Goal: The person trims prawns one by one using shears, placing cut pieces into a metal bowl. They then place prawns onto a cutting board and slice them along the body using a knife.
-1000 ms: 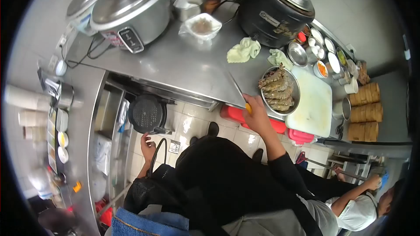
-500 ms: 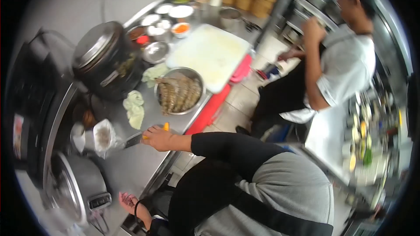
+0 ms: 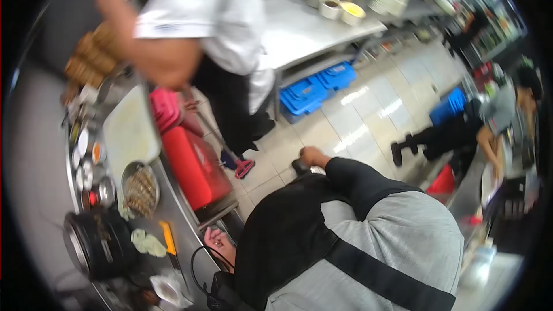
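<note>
My left hand [image 3: 220,243] is at the front edge of the steel counter [image 3: 190,230], fingers loosely curled and apart, with nothing seen in it. A knife with a yellow handle [image 3: 168,237] lies on the counter beside it. My right hand [image 3: 314,157] is away from the counter, over the floor; its fingers are bent and mostly hidden, so I cannot make out anything in them. A metal bowl of shrimp [image 3: 141,190] sits near the white cutting board [image 3: 129,129]. A pale green crumpled cloth or leaf [image 3: 148,243] lies near the knife.
A black cooker [image 3: 101,245] stands at the counter's back, with small bowls [image 3: 85,174] beyond. Red bins [image 3: 196,167] line its front. A co-worker in a white shirt [image 3: 207,17] stands close ahead. Blue crates [image 3: 311,92] sit under another table; another person [image 3: 501,121] works at far right.
My right hand has let go of the yellow-handled knife and moved away from the counter. The view has swung right. My left hand stays by the counter's edge.
</note>
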The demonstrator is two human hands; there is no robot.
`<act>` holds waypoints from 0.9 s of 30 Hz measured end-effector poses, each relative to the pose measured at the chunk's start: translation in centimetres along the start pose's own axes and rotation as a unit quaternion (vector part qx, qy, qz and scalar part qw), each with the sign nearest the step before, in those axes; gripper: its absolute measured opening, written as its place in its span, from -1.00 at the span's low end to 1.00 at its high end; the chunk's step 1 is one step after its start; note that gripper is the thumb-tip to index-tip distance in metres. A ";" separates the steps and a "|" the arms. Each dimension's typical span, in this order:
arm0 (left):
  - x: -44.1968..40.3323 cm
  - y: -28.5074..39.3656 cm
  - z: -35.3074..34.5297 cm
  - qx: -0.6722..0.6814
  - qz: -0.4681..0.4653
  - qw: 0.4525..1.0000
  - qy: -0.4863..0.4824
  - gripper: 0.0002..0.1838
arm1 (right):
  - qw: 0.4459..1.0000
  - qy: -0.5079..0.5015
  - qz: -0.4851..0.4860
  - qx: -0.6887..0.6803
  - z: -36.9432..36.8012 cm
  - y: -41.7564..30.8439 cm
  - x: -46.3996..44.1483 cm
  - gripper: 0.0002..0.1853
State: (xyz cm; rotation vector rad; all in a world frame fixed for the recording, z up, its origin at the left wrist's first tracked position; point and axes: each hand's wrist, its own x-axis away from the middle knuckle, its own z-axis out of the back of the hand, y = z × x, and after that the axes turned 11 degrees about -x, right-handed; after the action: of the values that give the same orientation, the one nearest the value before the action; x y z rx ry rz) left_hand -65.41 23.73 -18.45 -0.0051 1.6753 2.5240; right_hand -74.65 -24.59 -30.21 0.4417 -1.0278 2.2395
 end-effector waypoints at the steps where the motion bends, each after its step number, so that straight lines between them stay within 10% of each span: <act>1: -0.3 -0.4 -1.2 0.012 -0.008 0.999 -0.041 -0.49 | 0.993 0.107 -0.053 -0.019 0.8 4.0 1.7 -0.68; 11: 0.0 4.9 -18.1 -0.053 0.004 0.969 -0.242 -0.49 | 0.941 0.187 -0.211 -0.187 4.1 24.4 20.4 -0.69; 13: 2.2 6.9 -22.2 -0.074 0.021 0.970 -0.229 -0.48 | 0.995 0.061 -0.058 0.053 1.1 34.3 20.9 -0.69; 16: 6.1 5.9 -28.8 -0.130 -0.030 0.957 -0.258 -0.54 | 0.975 0.058 -0.164 -0.137 5.9 38.6 24.6 -0.64; 17: 6.8 6.1 -30.4 -0.118 -0.025 0.956 -0.267 -0.57 | 0.994 0.010 -0.055 0.098 6.2 42.9 24.6 -0.73; 19: 7.8 9.5 -34.5 -0.086 0.032 0.949 -0.300 -0.62 | 0.994 0.025 -0.101 0.029 9.1 48.0 24.9 -0.82; 21: 8.7 14.7 -38.9 -0.086 -0.001 0.945 -0.316 -0.67 | 0.768 0.178 -0.361 -0.498 14.7 46.8 24.5 -0.87; 27: 6.3 9.1 -46.8 -0.335 0.058 0.881 -0.329 -0.62 | 0.745 0.249 -0.323 -0.527 24.4 48.5 19.9 -0.83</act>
State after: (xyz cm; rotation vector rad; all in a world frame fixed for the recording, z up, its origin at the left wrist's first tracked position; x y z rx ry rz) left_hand -75.30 -22.16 -28.79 0.8055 0.5356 2.6021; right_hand -120.75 -59.53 -31.13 -0.2827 -1.3543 0.8221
